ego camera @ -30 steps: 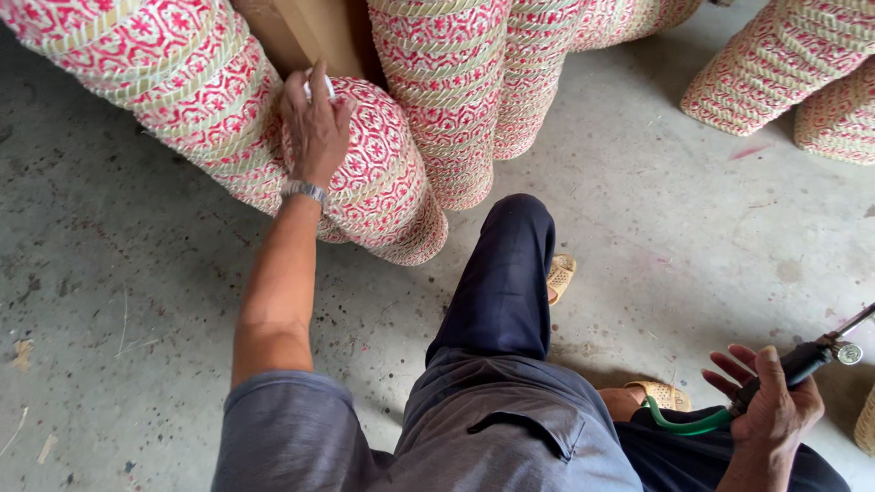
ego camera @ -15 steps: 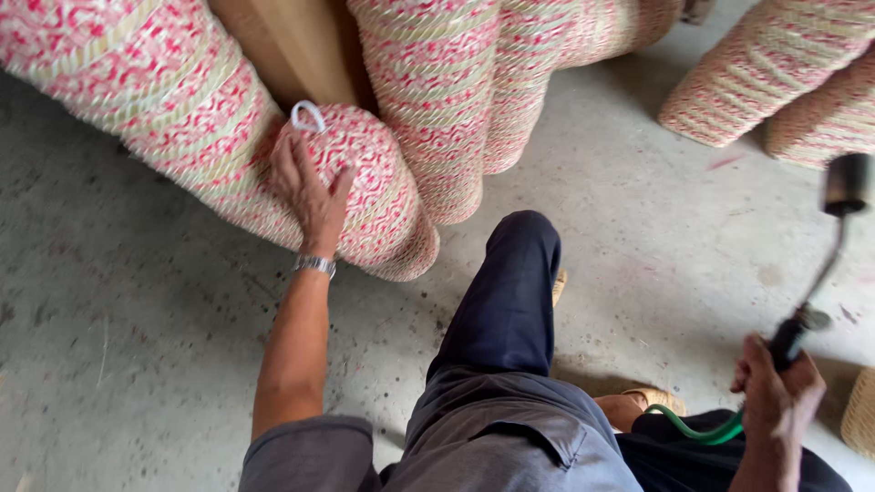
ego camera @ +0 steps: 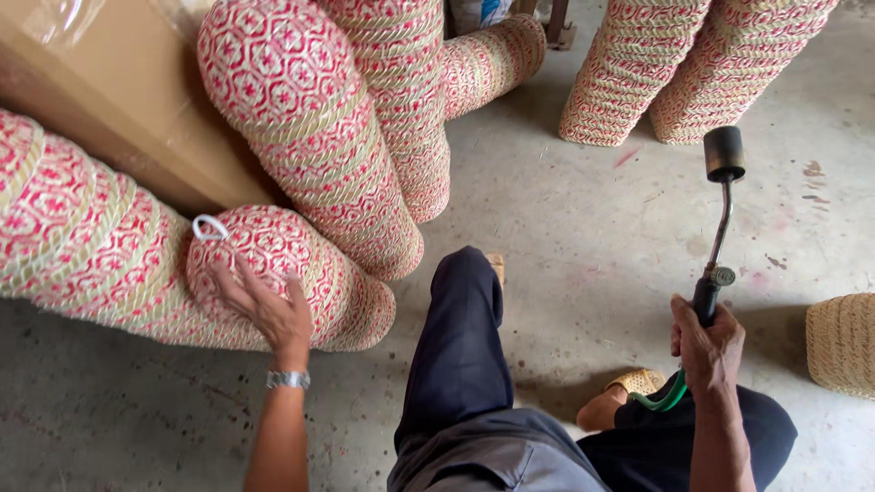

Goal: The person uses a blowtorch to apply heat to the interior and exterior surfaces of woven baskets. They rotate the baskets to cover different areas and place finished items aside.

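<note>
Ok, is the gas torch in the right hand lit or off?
Cannot tell for certain. The right hand holds the gas torch upright, nozzle up, and no flame or glow shows at the black head.

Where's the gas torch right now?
In the head view the gas torch is on the right, gripped by the right hand and held above the concrete floor, its black nozzle pointing up toward the standing woven basket stacks.

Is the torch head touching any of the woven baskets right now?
No: the torch, gripped in the right hand, points up over bare concrete floor, apart from every basket.
</note>
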